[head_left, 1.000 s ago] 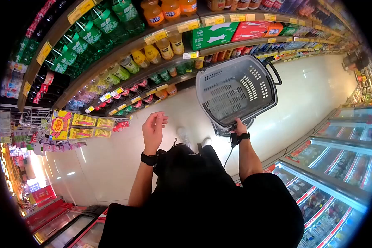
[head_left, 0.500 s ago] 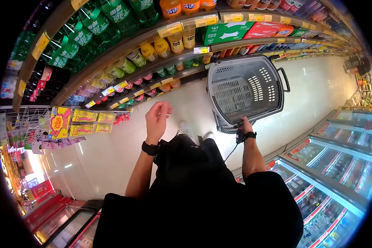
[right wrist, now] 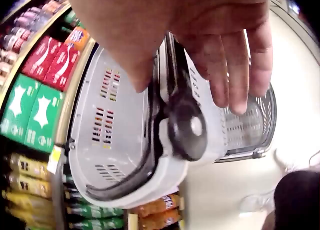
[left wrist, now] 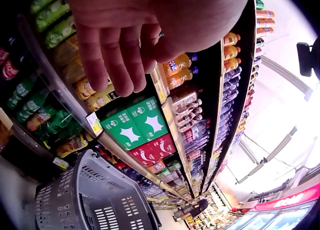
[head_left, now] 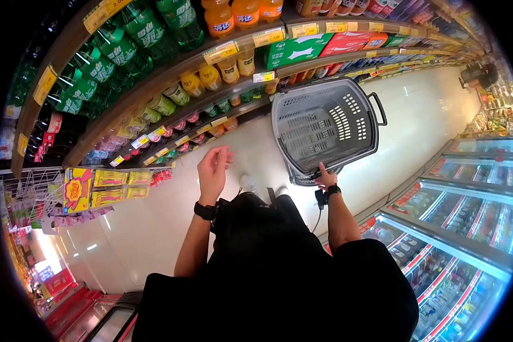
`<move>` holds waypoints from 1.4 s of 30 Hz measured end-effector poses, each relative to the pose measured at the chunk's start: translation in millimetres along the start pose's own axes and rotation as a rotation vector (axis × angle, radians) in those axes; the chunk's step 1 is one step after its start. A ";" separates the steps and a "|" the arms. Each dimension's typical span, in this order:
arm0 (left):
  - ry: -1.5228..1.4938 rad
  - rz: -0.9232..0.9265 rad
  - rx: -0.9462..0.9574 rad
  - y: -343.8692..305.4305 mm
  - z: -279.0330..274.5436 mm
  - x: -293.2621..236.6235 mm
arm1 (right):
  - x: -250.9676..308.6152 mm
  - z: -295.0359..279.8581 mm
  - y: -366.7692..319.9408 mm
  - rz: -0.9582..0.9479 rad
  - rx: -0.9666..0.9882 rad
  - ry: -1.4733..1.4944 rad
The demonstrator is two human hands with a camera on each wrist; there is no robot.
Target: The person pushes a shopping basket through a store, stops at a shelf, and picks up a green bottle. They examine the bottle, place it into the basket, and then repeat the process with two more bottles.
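My right hand (head_left: pixel 327 180) grips the near rim of a grey shopping basket (head_left: pixel 310 122), which has no items visible inside. In the right wrist view the thumb lies on one side of the basket's rim (right wrist: pixel 172 90), with the other fingers (right wrist: pixel 237 70) hanging along the other side. My left hand (head_left: pixel 213 174) hovers left of the basket, touching nothing, its fingers loosely bent. The left wrist view shows this hand (left wrist: pixel 155 30) in front of the drink shelves, above the basket (left wrist: pixel 100 200).
Drink shelves (head_left: pixel 196 57) curve along the front, with green bottles at the left. A rack with yellow packs (head_left: pixel 108 178) stands at the left. Glass-doored coolers (head_left: pixel 456 228) line the right side, and another person (head_left: pixel 480 75) is farther down the aisle.
The basket and right hand shift right in the head view, then back left. My left hand stays raised and free; the shelves move in view as the camera turns.
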State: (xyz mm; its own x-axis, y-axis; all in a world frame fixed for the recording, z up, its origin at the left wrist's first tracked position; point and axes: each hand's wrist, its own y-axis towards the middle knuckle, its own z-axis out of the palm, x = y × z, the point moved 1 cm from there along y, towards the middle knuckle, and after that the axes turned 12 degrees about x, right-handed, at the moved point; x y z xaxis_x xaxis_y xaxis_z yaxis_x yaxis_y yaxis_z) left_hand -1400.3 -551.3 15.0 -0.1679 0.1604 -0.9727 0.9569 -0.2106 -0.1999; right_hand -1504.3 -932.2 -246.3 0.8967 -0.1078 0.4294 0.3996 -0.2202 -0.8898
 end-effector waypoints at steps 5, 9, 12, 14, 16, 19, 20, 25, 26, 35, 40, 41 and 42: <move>-0.061 0.063 0.006 6.1 -1.9 10.8 | -4.7 -7.7 -43.2 -0.084 -0.060 -0.217; -0.056 0.062 -0.004 9.5 -8.1 10.9 | 3.9 -4.8 -69.7 -0.224 0.043 -0.219; -0.079 0.085 -0.020 14.0 -18.5 11.4 | 31.3 17.3 -100.8 -0.327 0.129 -0.236; -0.093 0.072 -0.041 15.0 -27.8 7.0 | 51.9 36.1 -111.1 -0.430 0.184 -0.277; -0.113 0.061 -0.073 13.6 -35.3 3.9 | 77.3 61.6 -132.4 -0.589 0.225 -0.299; -0.133 0.035 -0.094 10.4 -48.5 3.8 | 119.2 92.8 -156.3 -0.771 0.240 -0.505; -0.129 0.042 -0.100 9.7 -52.6 4.2 | 139.2 103.1 -176.7 -0.789 0.238 -0.605; -0.111 0.040 -0.132 5.7 -70.9 5.8 | 178.2 131.7 -200.5 -0.901 0.223 -0.524; -0.110 0.050 -0.138 5.8 -74.3 9.1 | 184.4 135.2 -206.1 -0.931 0.200 -0.555; -0.166 0.071 -0.211 4.9 -91.6 21.0 | 216.8 169.2 -231.1 -1.137 0.168 -0.875; -0.176 0.056 -0.292 8.6 -93.2 19.4 | 239.3 186.0 -230.7 -1.167 0.281 -0.966; -0.168 0.061 -0.300 9.0 -93.8 19.6 | 242.1 187.2 -227.5 -1.164 0.311 -0.971; -0.157 0.060 -0.305 5.9 -92.2 20.1 | 244.0 188.4 -225.7 -1.208 0.320 -0.952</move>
State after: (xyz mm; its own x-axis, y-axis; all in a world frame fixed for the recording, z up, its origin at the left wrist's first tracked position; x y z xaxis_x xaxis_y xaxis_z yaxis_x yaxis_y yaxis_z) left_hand -1376.2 -460.4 5.2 -0.1211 0.0011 -0.9926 0.9889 0.0864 -0.1206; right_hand -1339.9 -726.2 30.3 -0.2338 0.6277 0.7425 0.8530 0.4989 -0.1532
